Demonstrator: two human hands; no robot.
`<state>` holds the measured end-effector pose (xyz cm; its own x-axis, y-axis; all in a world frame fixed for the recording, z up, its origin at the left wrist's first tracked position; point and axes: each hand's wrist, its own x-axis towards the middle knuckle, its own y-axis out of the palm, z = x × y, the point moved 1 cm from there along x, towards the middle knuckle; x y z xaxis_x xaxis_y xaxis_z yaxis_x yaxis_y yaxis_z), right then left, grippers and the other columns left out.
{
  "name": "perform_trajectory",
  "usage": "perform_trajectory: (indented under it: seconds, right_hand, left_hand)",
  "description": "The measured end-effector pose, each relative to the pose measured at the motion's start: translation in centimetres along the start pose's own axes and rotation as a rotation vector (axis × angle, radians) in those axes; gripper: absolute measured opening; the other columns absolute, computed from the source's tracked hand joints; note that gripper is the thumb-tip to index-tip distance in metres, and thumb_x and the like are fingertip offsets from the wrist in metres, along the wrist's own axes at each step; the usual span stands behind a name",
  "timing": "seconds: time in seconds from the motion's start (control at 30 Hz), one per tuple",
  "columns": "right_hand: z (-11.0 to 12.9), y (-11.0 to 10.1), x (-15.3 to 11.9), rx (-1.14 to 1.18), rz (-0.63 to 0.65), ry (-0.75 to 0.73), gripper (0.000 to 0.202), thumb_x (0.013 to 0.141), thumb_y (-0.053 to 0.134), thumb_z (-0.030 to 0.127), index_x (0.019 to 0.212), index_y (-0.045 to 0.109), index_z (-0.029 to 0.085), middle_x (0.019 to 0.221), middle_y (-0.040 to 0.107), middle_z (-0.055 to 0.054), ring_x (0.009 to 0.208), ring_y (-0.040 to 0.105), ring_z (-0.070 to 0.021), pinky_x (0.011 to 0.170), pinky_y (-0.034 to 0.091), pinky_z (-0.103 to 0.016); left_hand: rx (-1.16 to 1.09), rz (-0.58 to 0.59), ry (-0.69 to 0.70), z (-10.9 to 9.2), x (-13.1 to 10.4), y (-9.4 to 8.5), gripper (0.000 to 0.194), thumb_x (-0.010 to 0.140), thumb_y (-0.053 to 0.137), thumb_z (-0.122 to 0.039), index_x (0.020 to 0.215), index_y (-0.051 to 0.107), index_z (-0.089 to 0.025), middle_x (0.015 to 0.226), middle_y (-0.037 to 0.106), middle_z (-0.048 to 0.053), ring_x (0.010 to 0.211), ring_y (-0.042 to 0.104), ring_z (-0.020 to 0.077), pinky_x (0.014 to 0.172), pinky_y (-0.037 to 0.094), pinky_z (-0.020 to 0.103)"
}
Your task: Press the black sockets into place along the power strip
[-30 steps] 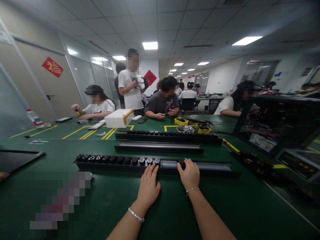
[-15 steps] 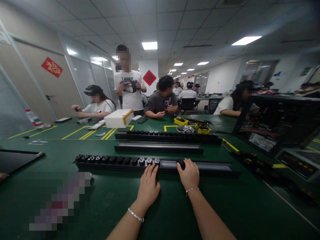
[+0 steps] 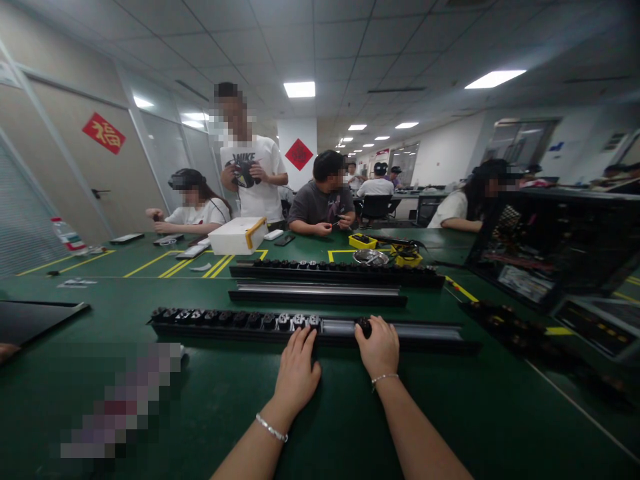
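Observation:
In front of me on the green table lies a long black power strip housing, running left to right. Black socket modules and several paler socket modules fill its left and middle part, while the channel on the right is bare metal. My left hand rests with fingers stretched out on the near edge, fingertips by the last pale sockets. Over the channel, my right hand grips a black socket module between thumb and fingers. The hand partly hides the module.
Behind lie an empty black housing and another socket-filled strip. Yellow bins, a metal bowl and a white box stand farther back. An open computer case is at right, beside dark loose parts. Several co-workers are across the table.
My hands stay almost where they were, the right one still on the socket module. Across the table, the standing person has shifted to the left.

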<state>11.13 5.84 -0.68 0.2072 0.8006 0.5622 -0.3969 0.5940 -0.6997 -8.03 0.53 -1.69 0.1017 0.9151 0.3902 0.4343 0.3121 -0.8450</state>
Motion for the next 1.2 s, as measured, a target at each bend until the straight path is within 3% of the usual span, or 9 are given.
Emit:
perform_trajectory:
  seconds: [1.2]
  right_hand:
    - [-0.70, -0.49, 0.04, -0.012, 0.002, 0.051, 0.039, 0.082, 0.044, 0.037, 0.099, 0.063, 0.008, 0.112, 0.063, -0.015, 0.115, 0.048, -0.0266, 0.103, 0.020, -0.043]
  left_hand:
    - [-0.009, -0.014, 0.011, 0.04, -0.09, -0.07, 0.061, 0.075, 0.045, -0.014, 0.135, 0.036, -0.021, 0.141, 0.039, 0.005, 0.134, 0.026, 0.0237, 0.109, 0.028, 0.044]
